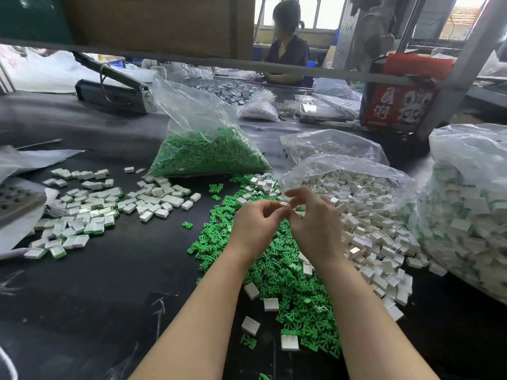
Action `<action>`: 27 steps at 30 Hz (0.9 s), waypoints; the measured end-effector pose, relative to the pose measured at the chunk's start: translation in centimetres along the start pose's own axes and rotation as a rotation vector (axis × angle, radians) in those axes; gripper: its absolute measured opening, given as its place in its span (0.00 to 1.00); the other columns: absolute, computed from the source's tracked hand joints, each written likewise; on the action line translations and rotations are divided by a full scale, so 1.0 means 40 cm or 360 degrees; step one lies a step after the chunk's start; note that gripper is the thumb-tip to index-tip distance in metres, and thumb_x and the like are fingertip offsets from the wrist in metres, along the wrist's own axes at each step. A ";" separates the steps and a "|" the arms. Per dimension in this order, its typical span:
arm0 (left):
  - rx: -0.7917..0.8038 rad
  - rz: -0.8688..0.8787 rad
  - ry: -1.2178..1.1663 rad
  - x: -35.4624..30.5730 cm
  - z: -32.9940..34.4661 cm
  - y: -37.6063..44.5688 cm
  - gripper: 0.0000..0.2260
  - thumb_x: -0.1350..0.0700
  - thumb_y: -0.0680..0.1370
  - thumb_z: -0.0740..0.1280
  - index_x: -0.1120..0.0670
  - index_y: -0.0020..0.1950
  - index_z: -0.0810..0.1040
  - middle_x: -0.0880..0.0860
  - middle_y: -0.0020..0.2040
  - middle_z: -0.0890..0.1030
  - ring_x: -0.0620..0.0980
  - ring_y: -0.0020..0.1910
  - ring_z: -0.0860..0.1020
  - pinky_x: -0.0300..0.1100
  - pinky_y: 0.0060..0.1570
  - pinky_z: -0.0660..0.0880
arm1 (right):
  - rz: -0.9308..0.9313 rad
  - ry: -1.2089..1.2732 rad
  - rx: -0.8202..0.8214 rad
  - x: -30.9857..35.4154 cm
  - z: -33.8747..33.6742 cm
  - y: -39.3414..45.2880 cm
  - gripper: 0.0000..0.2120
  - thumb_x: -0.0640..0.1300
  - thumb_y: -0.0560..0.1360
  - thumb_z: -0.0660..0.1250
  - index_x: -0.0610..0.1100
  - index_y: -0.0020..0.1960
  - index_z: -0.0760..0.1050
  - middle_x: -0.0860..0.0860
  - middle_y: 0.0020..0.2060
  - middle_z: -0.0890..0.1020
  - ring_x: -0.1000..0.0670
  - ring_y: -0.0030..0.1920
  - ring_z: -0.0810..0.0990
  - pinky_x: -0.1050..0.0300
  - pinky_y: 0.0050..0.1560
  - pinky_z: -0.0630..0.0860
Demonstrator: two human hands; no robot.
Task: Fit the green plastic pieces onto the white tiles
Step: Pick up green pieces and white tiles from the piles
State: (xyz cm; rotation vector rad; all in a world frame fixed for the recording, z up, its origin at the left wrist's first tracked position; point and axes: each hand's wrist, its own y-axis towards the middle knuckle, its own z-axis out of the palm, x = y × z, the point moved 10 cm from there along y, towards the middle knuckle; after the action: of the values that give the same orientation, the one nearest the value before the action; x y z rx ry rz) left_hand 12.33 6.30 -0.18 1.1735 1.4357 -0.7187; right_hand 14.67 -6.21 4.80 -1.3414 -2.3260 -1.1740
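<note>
My left hand [256, 223] and my right hand [315, 223] meet above a heap of loose green plastic pieces [277, 267] on the black table. Both pinch one small white tile [286, 205] between their fingertips; whether a green piece sits in it I cannot tell. A pile of bare white tiles [365, 226] spills from an open clear bag to the right. Tiles fitted with green pieces [90, 215] lie spread at the left.
A clear bag full of green pieces [208, 154] stands behind the heap. A big bag of fitted tiles [472, 209] fills the right edge. A heat sealer [115, 91], a red carton [400, 102] and a seated person [288, 50] are at the back.
</note>
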 end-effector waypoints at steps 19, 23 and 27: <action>-0.0279 -0.0270 -0.0655 0.047 -0.088 -0.001 0.10 0.61 0.71 0.76 0.59 0.46 0.76 0.58 0.41 0.83 0.50 0.39 0.82 0.40 0.41 0.80 | 0.0112 -0.0593 0.0733 -0.033 0.133 -0.031 0.13 0.54 0.75 0.70 0.53 0.57 0.79 0.53 0.50 0.83 0.48 0.57 0.77 0.50 0.60 0.73; -0.0164 -0.0195 -0.0665 0.032 -0.075 0.003 0.15 0.64 0.68 0.77 0.53 0.51 0.81 0.50 0.41 0.85 0.43 0.40 0.83 0.35 0.40 0.77 | 0.0128 -0.0588 0.0754 -0.033 0.139 -0.032 0.10 0.53 0.76 0.69 0.54 0.57 0.79 0.53 0.50 0.82 0.48 0.56 0.76 0.51 0.59 0.74; -0.0138 -0.0071 -0.0709 0.009 -0.071 0.006 0.18 0.70 0.67 0.75 0.52 0.52 0.82 0.51 0.47 0.85 0.43 0.45 0.82 0.35 0.44 0.77 | 0.0097 -0.0674 0.0757 -0.027 0.142 -0.031 0.07 0.49 0.78 0.65 0.51 0.53 0.79 0.52 0.49 0.82 0.48 0.54 0.77 0.50 0.56 0.76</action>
State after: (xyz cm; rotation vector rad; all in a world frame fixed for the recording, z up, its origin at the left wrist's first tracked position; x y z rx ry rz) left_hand 11.55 9.03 0.15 0.8492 1.1075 -0.8765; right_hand 15.41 -3.12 -0.19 -1.5611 -2.5844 -0.2906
